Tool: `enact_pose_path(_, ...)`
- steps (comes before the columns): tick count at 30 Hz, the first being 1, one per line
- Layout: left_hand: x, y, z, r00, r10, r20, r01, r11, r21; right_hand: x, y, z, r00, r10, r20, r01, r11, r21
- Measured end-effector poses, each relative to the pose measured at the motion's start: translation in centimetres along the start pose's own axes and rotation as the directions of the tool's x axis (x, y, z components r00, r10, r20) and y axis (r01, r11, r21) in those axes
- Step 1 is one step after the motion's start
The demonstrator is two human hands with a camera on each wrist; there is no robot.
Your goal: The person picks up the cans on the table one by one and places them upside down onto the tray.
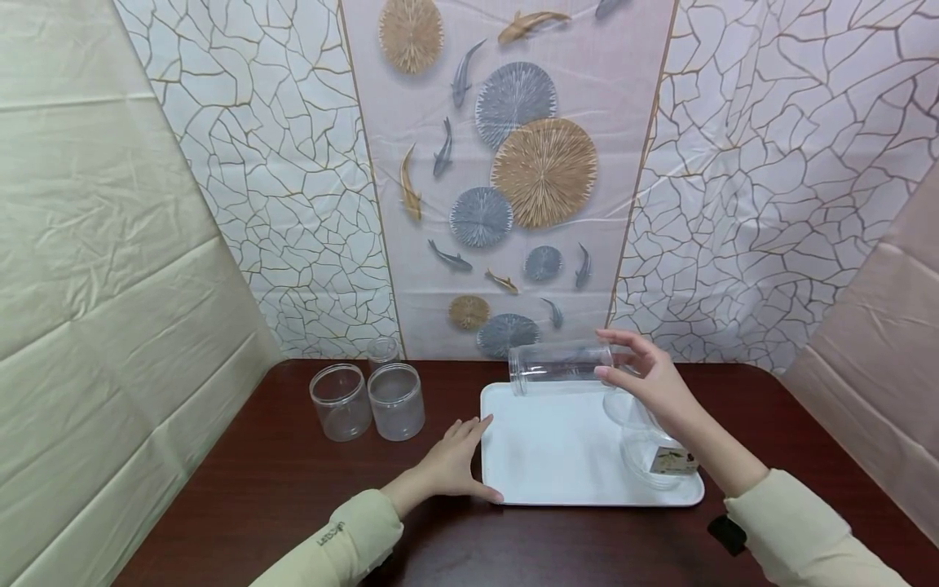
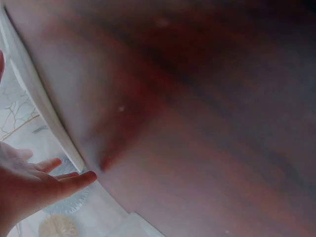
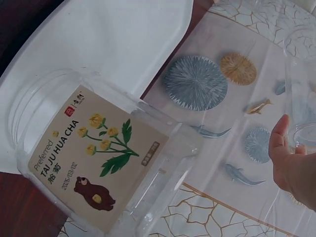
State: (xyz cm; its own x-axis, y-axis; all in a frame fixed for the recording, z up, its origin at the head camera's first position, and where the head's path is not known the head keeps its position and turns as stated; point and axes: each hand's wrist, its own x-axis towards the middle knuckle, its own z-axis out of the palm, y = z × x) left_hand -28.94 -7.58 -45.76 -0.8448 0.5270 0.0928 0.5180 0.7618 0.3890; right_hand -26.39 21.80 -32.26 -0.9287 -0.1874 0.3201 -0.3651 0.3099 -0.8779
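Observation:
My right hand [image 1: 645,379] grips one end of a clear plastic jar [image 1: 561,363], which lies sideways above the back edge of a white tray [image 1: 557,456]. The jar's threaded mouth points left, and it looks see-through with nothing inside. My left hand [image 1: 455,461] spreads its thumb and fingers along the tray's left edge; its fingers look straight in the left wrist view. A clear jar with a beige flower-and-bear label [image 3: 98,158] is on the tray's right side, below my right forearm. The forearm partly hides that jar.
Two wide clear jars [image 1: 341,408] and a smaller clear jar [image 1: 383,350] stand on the dark wooden table [image 1: 271,489], left of the tray. A patterned cloth backdrop [image 1: 543,171] rises behind the table's back edge, with cloth walls at both sides.

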Motion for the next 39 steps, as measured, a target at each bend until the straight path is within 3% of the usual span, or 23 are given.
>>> enact_pose_path(12,0.2,0.1,0.1,0.993,-0.075,0.090,0.070,0.996,0.063,0.3,0.5,-0.2,1.000,0.001,-0.011,-0.001,0.999,-0.047)
enact_pose_path(24,1.0,1.1,-0.7,0.964,-0.157,0.216,0.129,0.982,0.141,0.7,0.0,-0.3,1.000,0.029,-0.002,-0.029,0.995,-0.098)
enact_pose_path(39,1.1,1.5,-0.8,0.964,-0.143,0.224,0.106,0.979,0.172,2.2,-0.3,-1.9,1.000,-0.024,-0.011,0.021,0.965,-0.261)
